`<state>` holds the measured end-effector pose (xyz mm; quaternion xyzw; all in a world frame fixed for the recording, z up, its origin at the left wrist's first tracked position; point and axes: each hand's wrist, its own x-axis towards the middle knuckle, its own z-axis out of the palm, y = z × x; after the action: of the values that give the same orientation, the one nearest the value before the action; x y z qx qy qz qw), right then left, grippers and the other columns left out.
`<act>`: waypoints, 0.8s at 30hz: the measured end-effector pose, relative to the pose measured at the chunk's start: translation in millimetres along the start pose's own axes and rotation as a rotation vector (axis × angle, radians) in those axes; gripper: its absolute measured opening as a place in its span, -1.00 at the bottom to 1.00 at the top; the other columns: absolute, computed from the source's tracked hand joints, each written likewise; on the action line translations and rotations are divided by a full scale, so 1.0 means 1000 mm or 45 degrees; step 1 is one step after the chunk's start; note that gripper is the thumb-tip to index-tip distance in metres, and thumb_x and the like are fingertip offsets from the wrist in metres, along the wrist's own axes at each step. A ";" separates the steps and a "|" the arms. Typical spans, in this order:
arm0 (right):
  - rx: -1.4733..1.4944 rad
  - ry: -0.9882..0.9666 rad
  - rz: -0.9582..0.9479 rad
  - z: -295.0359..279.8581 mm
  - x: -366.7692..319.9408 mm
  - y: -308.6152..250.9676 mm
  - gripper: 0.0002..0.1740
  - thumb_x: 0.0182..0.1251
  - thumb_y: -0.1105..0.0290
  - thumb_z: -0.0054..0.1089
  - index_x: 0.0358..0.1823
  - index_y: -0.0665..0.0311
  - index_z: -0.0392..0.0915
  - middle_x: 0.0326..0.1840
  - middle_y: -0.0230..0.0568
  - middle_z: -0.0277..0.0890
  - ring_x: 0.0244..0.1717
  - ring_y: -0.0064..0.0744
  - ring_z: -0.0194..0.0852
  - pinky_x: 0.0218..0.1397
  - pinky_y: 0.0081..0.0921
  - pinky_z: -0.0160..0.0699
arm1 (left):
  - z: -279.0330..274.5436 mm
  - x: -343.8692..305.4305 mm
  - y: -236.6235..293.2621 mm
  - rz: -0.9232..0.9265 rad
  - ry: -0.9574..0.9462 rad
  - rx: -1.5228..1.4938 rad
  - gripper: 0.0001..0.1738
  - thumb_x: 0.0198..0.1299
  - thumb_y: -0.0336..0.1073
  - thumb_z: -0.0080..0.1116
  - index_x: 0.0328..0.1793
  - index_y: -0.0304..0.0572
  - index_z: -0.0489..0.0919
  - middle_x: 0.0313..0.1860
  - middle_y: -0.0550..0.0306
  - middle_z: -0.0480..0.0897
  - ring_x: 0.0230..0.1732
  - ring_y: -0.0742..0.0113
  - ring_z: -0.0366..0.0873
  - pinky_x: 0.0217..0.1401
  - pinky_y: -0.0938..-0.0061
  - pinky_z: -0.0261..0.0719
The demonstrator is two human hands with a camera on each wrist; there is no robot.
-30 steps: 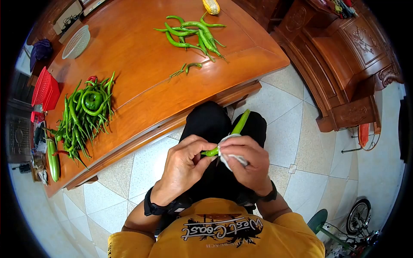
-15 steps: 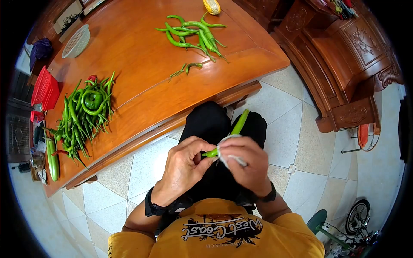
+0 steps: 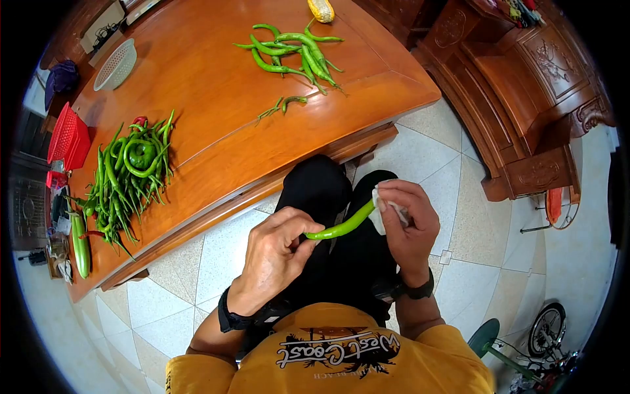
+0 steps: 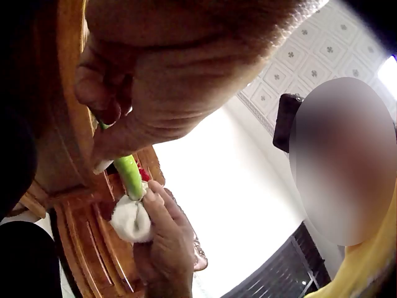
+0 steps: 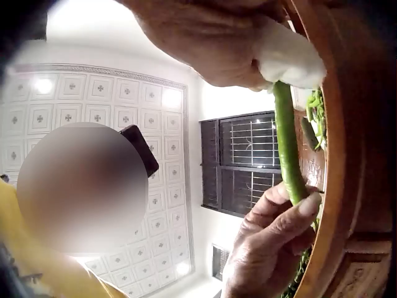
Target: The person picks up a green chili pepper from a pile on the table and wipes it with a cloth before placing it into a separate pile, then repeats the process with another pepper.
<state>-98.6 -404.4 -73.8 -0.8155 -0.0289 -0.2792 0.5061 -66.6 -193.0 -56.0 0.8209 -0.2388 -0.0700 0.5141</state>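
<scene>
A long green chili pepper (image 3: 341, 229) is stretched between both hands above the person's lap. At one end of it, the left hand (image 3: 274, 253) pinches the pepper between thumb and fingers. The right hand (image 3: 412, 226) grips a white cloth (image 3: 378, 217) wrapped about the pepper's other end, whose tip is hidden. In the right wrist view, the bare green length of the pepper (image 5: 286, 136) runs from the cloth (image 5: 291, 59) down to the left fingertips. From the left wrist side, the cloth (image 4: 131, 220) appears bunched around the pepper under the right thumb.
On the wooden table (image 3: 216, 79) lie a large heap of green peppers (image 3: 125, 177), a smaller group of peppers (image 3: 295, 52), and two small thin peppers (image 3: 282, 106). A yellow corn-like vegetable (image 3: 321, 10), a white basket (image 3: 116, 64), red baskets (image 3: 69, 138) and a pale green gourd (image 3: 81, 243) stand around them.
The right hand with the cloth has slid along the pepper, away from the left hand, toward the far end. More bare pepper now shows between the hands. The left hand stays nearly still.
</scene>
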 end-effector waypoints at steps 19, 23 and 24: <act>0.183 -0.297 -0.116 0.027 -0.014 -0.023 -0.78 0.08 0.68 0.25 -0.21 0.36 0.59 -0.11 -0.16 0.56 -0.13 -0.25 0.60 -0.07 -0.48 0.60 | 0.005 0.001 0.001 -0.050 0.115 -0.061 -0.75 -0.03 -0.62 0.33 -0.17 -0.29 0.69 -0.31 0.14 0.60 -0.55 0.55 0.46 -0.51 0.64 0.41; 0.229 -0.341 -0.117 0.031 -0.017 -0.026 -0.78 0.07 0.69 0.24 -0.22 0.36 0.60 -0.12 -0.16 0.57 -0.13 -0.26 0.60 -0.06 -0.48 0.59 | 0.009 0.001 0.000 -0.118 0.060 -0.217 -0.69 -0.04 -0.62 0.33 -0.10 -0.27 0.69 -0.34 0.12 0.59 -0.56 0.55 0.45 -0.52 0.64 0.41; 0.240 -0.336 -0.120 0.033 -0.018 -0.025 -0.79 0.05 0.70 0.24 -0.24 0.36 0.61 -0.13 -0.15 0.58 -0.13 -0.26 0.60 -0.05 -0.48 0.58 | 0.008 0.001 0.001 -0.113 0.039 -0.212 -0.69 -0.01 -0.60 0.32 -0.07 -0.30 0.67 -0.34 0.13 0.59 -0.55 0.60 0.44 -0.52 0.67 0.39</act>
<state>-108.4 -360.2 -73.0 -0.7918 -0.1594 -0.1890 0.5586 -68.7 -200.6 -58.4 0.7861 -0.1875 -0.0997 0.5805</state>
